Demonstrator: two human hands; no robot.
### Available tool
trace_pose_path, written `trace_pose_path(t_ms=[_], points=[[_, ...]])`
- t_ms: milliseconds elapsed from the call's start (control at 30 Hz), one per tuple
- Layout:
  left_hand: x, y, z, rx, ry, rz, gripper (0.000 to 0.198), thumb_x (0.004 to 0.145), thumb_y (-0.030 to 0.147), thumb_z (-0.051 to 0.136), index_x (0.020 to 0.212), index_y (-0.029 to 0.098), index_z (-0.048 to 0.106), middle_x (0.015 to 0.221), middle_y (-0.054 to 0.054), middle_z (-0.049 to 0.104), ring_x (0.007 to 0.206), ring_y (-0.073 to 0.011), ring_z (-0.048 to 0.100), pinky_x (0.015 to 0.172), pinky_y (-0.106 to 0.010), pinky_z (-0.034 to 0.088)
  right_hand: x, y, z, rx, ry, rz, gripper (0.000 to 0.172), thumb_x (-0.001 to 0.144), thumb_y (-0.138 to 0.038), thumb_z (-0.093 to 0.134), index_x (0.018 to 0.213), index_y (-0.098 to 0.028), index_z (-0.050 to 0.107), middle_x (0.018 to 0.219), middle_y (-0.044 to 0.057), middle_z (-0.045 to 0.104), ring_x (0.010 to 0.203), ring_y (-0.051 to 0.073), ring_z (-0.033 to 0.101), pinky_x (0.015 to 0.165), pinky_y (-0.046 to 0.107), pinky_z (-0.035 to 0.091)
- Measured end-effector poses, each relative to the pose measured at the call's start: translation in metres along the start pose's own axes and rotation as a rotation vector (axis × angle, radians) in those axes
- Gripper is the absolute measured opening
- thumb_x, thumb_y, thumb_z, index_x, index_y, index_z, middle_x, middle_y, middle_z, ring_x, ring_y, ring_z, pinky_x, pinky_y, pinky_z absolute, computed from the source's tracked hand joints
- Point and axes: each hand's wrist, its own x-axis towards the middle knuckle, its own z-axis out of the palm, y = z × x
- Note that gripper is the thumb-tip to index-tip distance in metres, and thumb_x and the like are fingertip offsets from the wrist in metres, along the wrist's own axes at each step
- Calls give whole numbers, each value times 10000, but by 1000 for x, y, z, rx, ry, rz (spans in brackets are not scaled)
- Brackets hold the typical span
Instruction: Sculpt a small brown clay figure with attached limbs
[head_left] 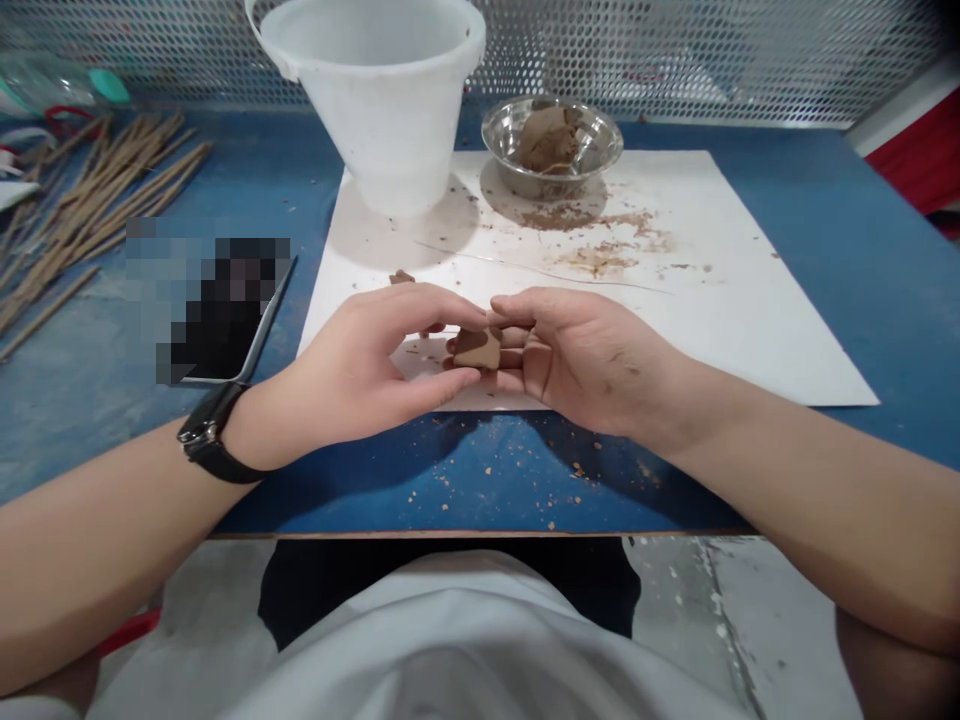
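A small brown block of clay (478, 350) is held between my two hands, just above the near edge of a white board (720, 330). My left hand (382, 350) pinches it from the left, thumb below and fingers above. From the other side, the curled fingers of my right hand (592, 350) support the block underneath, palm turned up. Behind my left hand lies a small clay scrap (402, 277). A thin wire (555, 274) stretches across the board beyond both hands.
A white bucket (390, 130) and a steel bowl (510, 178) holding a clay lump (547, 140) stand at the board's back. To the left are a phone (236, 310), several thin sticks (112, 190) and a bottle (52, 85). Crumbs dot the blue table (480, 500); perforated metal (675, 70) rises behind.
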Motion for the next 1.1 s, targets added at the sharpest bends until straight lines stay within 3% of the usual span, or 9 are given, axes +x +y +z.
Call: trace_pose_path(t_ms=[133,367,533,733,833,1000,1100], points=[[-1,-2,3,-10,28,-27,320,905,333,846,1221,298,817,1154,-47,889,1023,-276,831,904,-468,672,1,-2,-1,-44,-2,-15,185,920,-395,774,859,-225,735,936,129,806,948,313,812,960,528,722],[-5,2,9,-262,111,-131,307,885,261,872,1185,303,827,1208,-40,865,1145,-282,826,1032,-501,713,-5,-5,10,82,117,75,223,1002,-431,658,966,-216,710,887,112,776,975,295,796,973,485,713],[-2,8,9,-190,113,-91,262,875,238,849,1134,246,811,1144,-69,874,1096,-276,828,987,-488,691,-9,-5,17,151,91,78,355,1027,-567,645,1042,-219,713,866,111,755,1056,334,799,988,521,710],[-5,5,4,-113,50,-86,389,860,252,867,1242,257,797,1259,-84,861,1184,-312,817,1057,-526,675,-8,-8,14,101,135,68,286,1022,-491,664,987,-214,729,908,137,779,1056,349,804,999,531,708],[-7,4,0,-89,48,-71,395,905,268,866,1286,231,770,1349,-99,835,1264,-281,800,1091,-479,676,-6,-7,10,96,147,81,201,1005,-383,687,929,-206,742,892,129,783,985,310,805,1003,496,717],[-1,15,-27,120,78,-125,269,991,332,787,1189,150,808,1162,-94,863,1035,-193,814,939,-329,682,-3,-3,0,49,93,35,105,921,-239,781,824,-201,769,965,106,825,1013,249,827,1010,388,721],[1,17,-61,359,87,-318,435,962,501,720,1195,150,828,1087,-99,850,900,-244,793,896,-419,673,-1,-3,-4,38,92,19,87,863,-210,827,797,-217,771,949,91,832,1062,258,843,1007,377,726]])
